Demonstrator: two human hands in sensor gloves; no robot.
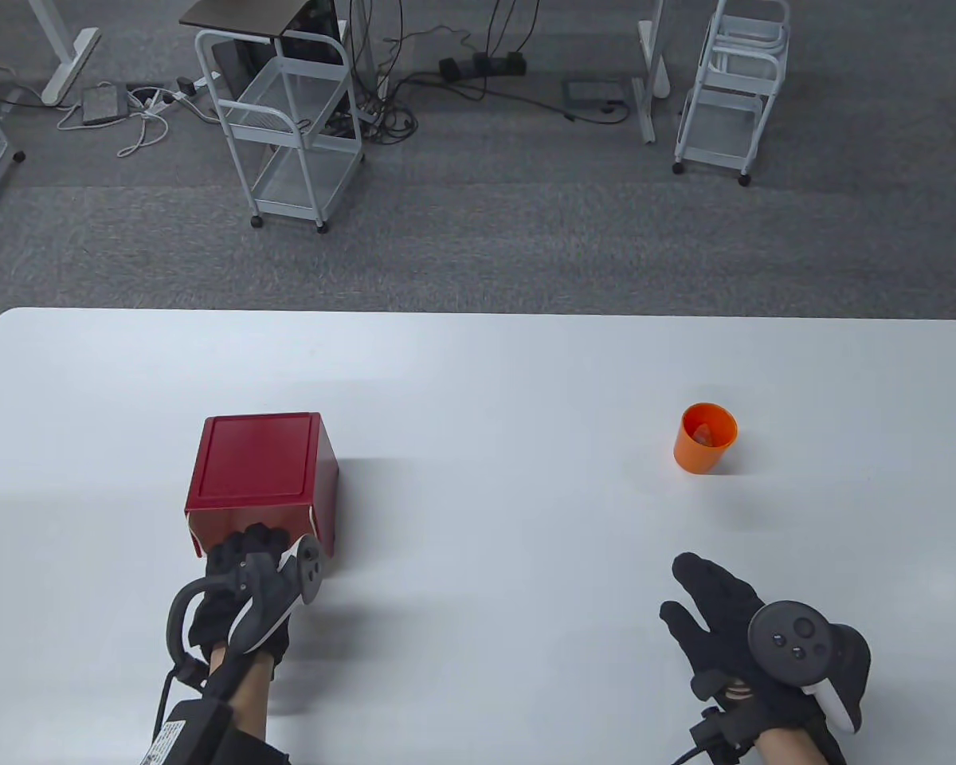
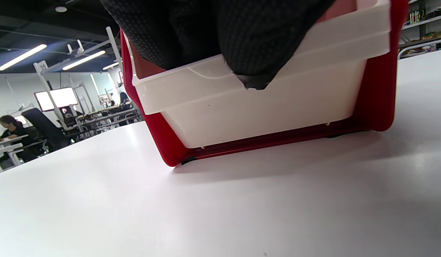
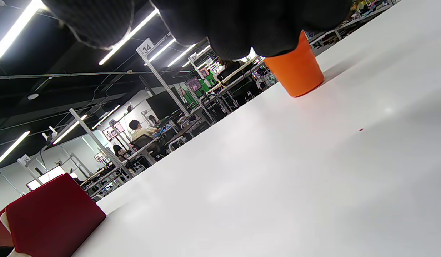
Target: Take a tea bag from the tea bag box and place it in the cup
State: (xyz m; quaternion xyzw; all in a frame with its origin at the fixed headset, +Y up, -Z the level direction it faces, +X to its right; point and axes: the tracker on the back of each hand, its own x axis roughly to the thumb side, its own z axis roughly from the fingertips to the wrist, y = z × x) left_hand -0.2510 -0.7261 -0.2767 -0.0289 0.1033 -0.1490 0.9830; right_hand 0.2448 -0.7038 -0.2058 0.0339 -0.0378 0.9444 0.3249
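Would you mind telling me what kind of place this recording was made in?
Probably an open-plan lab or office workspace: numbered station signs on poles under ceiling strip lights, people seated at rows of desks with monitors, and white wire utility carts on grey carpet behind the table.

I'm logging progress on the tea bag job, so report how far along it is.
Done: the orange cup stands upright on the table with something pale inside, possibly a tea bag already; I cannot tell.
In hand: the left hand has its fingers at the white drawer at the red tea bag box's near side.
Left: no bag shows in either hand; the right hand hangs open, apart from the cup.
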